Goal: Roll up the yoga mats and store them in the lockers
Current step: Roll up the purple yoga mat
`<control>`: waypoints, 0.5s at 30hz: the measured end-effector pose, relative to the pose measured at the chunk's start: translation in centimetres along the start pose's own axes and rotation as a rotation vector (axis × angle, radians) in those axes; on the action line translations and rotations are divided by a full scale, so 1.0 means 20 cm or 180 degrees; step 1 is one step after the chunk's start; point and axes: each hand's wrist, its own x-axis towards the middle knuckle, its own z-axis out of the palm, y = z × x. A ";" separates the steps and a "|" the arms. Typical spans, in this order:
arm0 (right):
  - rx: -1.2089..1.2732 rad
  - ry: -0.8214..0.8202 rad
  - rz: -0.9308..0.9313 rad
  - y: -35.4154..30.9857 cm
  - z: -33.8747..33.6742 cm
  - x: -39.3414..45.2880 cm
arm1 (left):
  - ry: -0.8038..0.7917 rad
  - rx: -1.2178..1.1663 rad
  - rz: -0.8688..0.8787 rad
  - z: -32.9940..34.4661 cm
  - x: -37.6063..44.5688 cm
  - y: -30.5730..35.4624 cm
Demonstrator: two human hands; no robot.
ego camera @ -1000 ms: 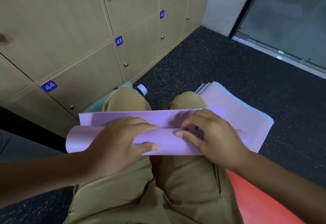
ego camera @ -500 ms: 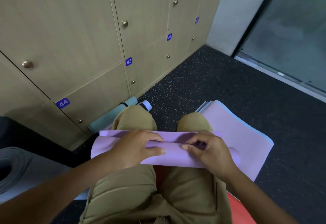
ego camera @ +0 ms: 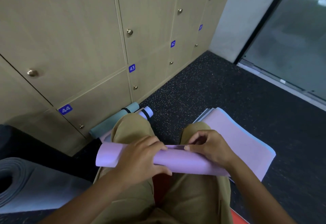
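Right now a person in khaki trousers point(ego camera: 190, 201) sits on the dark speckled floor point(ego camera: 220, 89) facing a wall of wooden lockers point(ego camera: 74, 35), with a lilac yoga mat point(ego camera: 190, 162) laid across the lap. The near part of the mat is rolled into a loose tube that lies crosswise over both thighs; the unrolled remainder runs off to the right, where it lies flat on the floor on top of other flat mats whose blue and grey edges show beneath it.

The left hand point(ego camera: 141, 158) wraps over the tube left of its middle, fingers curled across the top and thumb beneath the near side, gripping it. The right hand point(ego camera: 210, 148) sits at the far upper edge of the roll, fingers bent, pinching the mat's edge between thumb and fingertips.

Beyond the knees, two rolled mats lie side by side at the foot of the lockers: a teal one point(ego camera: 114, 119) touching the locker base and a pale lilac one point(ego camera: 147, 112) just beside it, each bound by a dark strap. A grey rolled mat point(ego camera: 12, 179) rests at the far left. Something red point(ego camera: 238, 217) shows beneath the legs. Locker doors are closed, bearing blue number plates 38, 42, 43 and 44.
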 end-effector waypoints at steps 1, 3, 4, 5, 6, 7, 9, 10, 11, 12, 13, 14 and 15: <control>-0.0019 0.0076 -0.0075 -0.01 0.00 0.00 | -0.0092 -0.0076 -0.0077 -0.02 0.03 0.00; -0.0160 0.0304 -0.0224 -0.02 0.00 0.00 | -0.0316 -0.0231 -0.0262 -0.06 0.09 -0.01; -0.0276 0.0407 -0.0300 -0.03 0.00 0.00 | -0.0397 -0.0316 -0.0328 -0.07 0.12 -0.02; -0.0421 0.0480 -0.0400 -0.03 0.01 0.01 | -0.0459 -0.0400 -0.0383 -0.08 0.15 -0.03; -0.0613 0.0542 -0.0546 -0.02 0.01 0.01 | -0.0504 -0.0465 -0.0418 -0.09 0.19 -0.04; -0.0838 0.0601 -0.0727 0.00 0.02 0.00 | -0.0545 -0.0451 -0.0429 -0.10 0.21 -0.05; -0.1201 0.0694 -0.1044 0.04 0.03 -0.03 | -0.0512 -0.0174 -0.0338 -0.12 0.27 -0.07; -0.1299 0.0745 -0.1121 0.06 0.04 -0.05 | -0.0502 -0.0033 -0.0284 -0.14 0.29 -0.07; -0.1359 0.0814 -0.1141 0.07 0.05 -0.07 | -0.0554 0.0010 -0.0285 -0.15 0.31 -0.08; -0.1385 0.0890 -0.1129 0.08 0.06 -0.08 | -0.0611 -0.0007 -0.0304 -0.15 0.33 -0.07; -0.1368 0.0951 -0.1086 0.09 0.06 -0.08 | -0.0639 0.0011 -0.0318 -0.15 0.34 -0.07; -0.1311 0.0972 -0.1022 0.10 0.06 -0.07 | -0.0677 0.0032 -0.0337 -0.14 0.35 -0.08; -0.1253 0.0959 -0.0948 0.10 0.06 -0.05 | -0.0717 -0.0008 -0.0394 -0.13 0.35 -0.08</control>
